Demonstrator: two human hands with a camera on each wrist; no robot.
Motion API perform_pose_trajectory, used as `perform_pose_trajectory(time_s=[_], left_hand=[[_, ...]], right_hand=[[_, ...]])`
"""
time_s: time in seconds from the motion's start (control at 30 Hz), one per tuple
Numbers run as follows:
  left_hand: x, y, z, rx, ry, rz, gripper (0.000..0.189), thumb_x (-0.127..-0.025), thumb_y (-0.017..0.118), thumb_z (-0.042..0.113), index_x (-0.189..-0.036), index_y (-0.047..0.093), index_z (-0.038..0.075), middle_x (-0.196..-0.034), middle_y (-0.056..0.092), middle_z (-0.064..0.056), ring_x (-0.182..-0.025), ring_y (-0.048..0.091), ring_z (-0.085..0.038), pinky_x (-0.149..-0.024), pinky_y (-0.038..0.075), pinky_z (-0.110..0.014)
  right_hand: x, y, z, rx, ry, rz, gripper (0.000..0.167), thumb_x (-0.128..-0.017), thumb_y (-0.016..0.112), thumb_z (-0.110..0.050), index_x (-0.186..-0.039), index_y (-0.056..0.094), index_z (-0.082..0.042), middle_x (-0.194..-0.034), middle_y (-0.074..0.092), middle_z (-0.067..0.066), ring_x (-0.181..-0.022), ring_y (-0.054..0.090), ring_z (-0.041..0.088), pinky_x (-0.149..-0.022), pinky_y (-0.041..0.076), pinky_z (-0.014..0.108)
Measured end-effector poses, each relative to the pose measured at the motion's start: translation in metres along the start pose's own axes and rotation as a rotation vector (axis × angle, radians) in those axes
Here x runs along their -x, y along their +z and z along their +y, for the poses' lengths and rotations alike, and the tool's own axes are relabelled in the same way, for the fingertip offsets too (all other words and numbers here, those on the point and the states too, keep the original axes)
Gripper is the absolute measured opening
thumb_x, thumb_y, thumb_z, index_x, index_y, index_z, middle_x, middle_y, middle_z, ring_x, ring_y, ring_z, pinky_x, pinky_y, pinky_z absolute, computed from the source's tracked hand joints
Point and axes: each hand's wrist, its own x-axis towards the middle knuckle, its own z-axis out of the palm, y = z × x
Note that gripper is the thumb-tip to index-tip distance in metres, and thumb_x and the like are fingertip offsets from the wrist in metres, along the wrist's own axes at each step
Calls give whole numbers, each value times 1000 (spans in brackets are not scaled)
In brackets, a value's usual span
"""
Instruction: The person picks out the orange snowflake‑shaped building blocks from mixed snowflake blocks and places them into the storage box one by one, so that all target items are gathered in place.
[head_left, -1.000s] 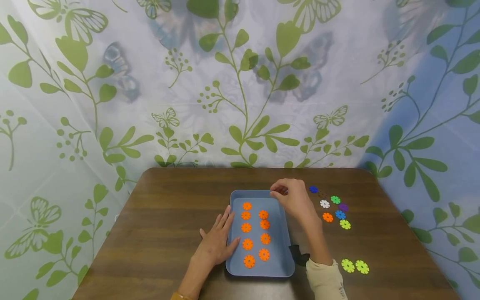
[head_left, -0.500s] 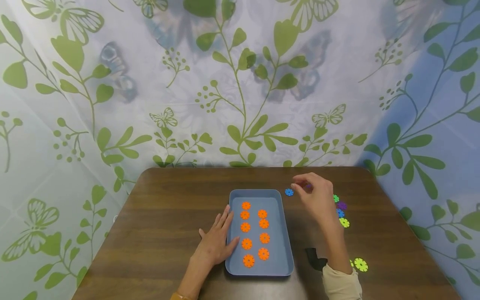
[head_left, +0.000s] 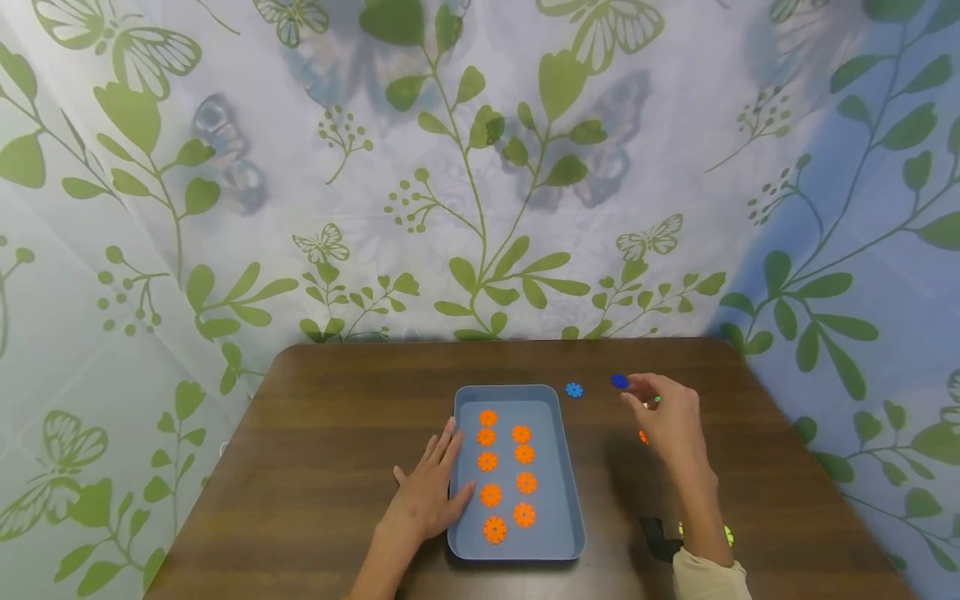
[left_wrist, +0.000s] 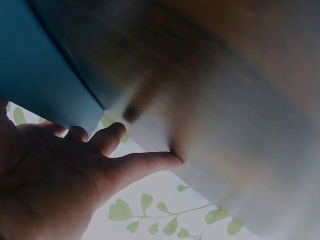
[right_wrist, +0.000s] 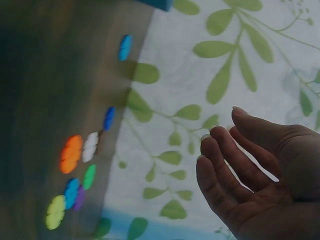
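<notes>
A grey-blue rectangular tray (head_left: 551, 533) lies on the table, with several orange notched flower-like discs (head_left: 527, 482) in two columns on its floor. My left hand (head_left: 423, 500) rests along its left side, fingers straight and thumb over the rim; in the left wrist view, the left hand (left_wrist: 65, 175) is beside the tray's wall (left_wrist: 45, 70). My right hand (head_left: 671, 421) hovers right of the tray, fingers loosely bent and empty in the right wrist view. Just beyond its fingertips in the head view lies a dark blue disc (head_left: 619, 381). A lighter blue disc (head_left: 573, 390) lies near the tray's far right corner.
More loose discs, including a white disc (right_wrist: 90, 146), green disc (right_wrist: 89, 176), purple disc (right_wrist: 79, 198) and yellow disc (right_wrist: 55, 212), lie on the right, mostly hidden by my right arm in the head view. A black strap-like piece (head_left: 660, 540) is near that forearm. Patterned cloth (head_left: 480, 167) hangs behind the table.
My right hand has moved rightward from the tray's far right corner toward the loose discs. The lighter blue disc has come into view on the table beside the tray. My left hand stays put.
</notes>
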Motion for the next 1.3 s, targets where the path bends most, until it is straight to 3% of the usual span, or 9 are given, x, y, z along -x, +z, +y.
perform_pose_trajectory(time_s=[0.13, 0.3, 0.47, 0.63, 1.13, 1.3], left_hand=[[0, 1, 0, -3, 2, 0, 81, -103, 71, 39, -169, 35, 10, -181, 19, -6, -160, 33, -43, -97, 21, -98], [0, 0, 0, -7, -3, -6, 80, -103, 70, 38, -169, 35, 10, -181, 19, -7, -160, 32, -42, -97, 22, -98], [-1, 0, 1, -5, -11, -12, 80, -103, 70, 38, -169, 35, 10, -181, 19, -6, -160, 32, -41, -99, 21, -97], [-2, 1, 1, -6, -12, -13, 80, -103, 70, 39, -169, 35, 11, -181, 18, -6, -161, 31, -41, -99, 21, -97], [-2, -1, 2, 0, -27, -18, 81, -103, 70, 40, -170, 34, 11, -181, 17, -5, -161, 30, -42, -100, 20, -97], [-1, -1, 1, 7, -27, -19, 81, -103, 70, 39, -170, 34, 11, -181, 18, -5, -161, 30, -41, -100, 20, -97]], right_hand=[[5, 3, 17, 26, 26, -33, 20, -84, 87, 8, -102, 77, 10, -95, 78, 25, -80, 77, 40, -70, 64, 48], [9, 5, 43, 91, 145, -178, 30, -88, 86, 0, -112, 74, 13, -102, 76, 30, -89, 75, 45, -80, 59, 60], [12, 9, 66, 164, 255, -302, 34, -87, 87, -7, -112, 74, 12, -103, 77, 29, -99, 72, 50, -87, 55, 64], [15, 11, 81, 181, 311, -351, 27, -86, 88, -9, -104, 77, 8, -105, 77, 26, -100, 70, 50, -87, 54, 64], [6, 11, 79, 168, 431, -465, 31, -89, 86, -3, -112, 74, 12, -100, 72, 25, -93, 66, 42, -87, 55, 61], [5, 9, 79, 162, 447, -509, 27, -87, 88, -5, -104, 74, 10, -98, 71, 25, -91, 65, 42, -85, 54, 60]])
